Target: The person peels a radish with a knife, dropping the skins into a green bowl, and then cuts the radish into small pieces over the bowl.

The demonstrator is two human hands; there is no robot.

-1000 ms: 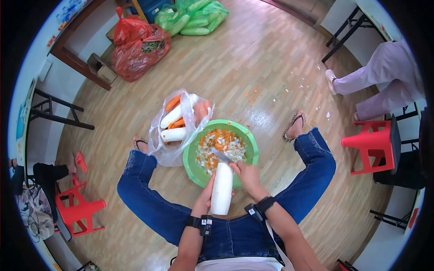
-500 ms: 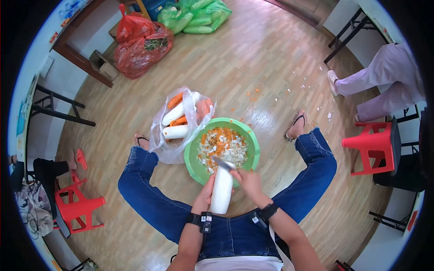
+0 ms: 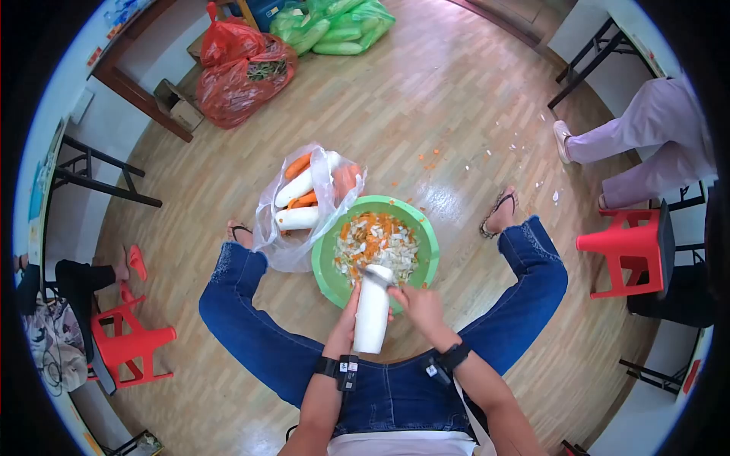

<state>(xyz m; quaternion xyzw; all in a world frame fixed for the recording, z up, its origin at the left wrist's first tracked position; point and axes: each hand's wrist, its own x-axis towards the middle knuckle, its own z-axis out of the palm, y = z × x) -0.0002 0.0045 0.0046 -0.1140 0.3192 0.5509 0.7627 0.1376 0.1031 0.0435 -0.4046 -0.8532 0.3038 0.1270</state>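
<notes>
My left hand (image 3: 351,313) is wrapped round a long white radish (image 3: 372,319), which points up toward a green basin (image 3: 322,277). In my right hand (image 3: 414,304) is a knife (image 3: 377,278), its blade lying across the radish's upper end. Chopped white and orange pieces (image 3: 376,245) lie inside the basin, beneath and beyond the radish tip. Left of the basin, a clear plastic bag (image 3: 281,254) holds carrots (image 3: 298,166) and white radishes (image 3: 297,219).
Red bags (image 3: 243,83) and green bags (image 3: 342,30) lie at the upper left. Red stools (image 3: 623,251) stand at both sides. A person's legs (image 3: 646,121) are at the right, another person's foot (image 3: 122,267) at the left. Orange and white scraps dot the floor.
The radish and the knife have shifted slightly up in the view. The blade now lies more across the radish's top end. Bags and basin appear slightly displaced with the camera view.
</notes>
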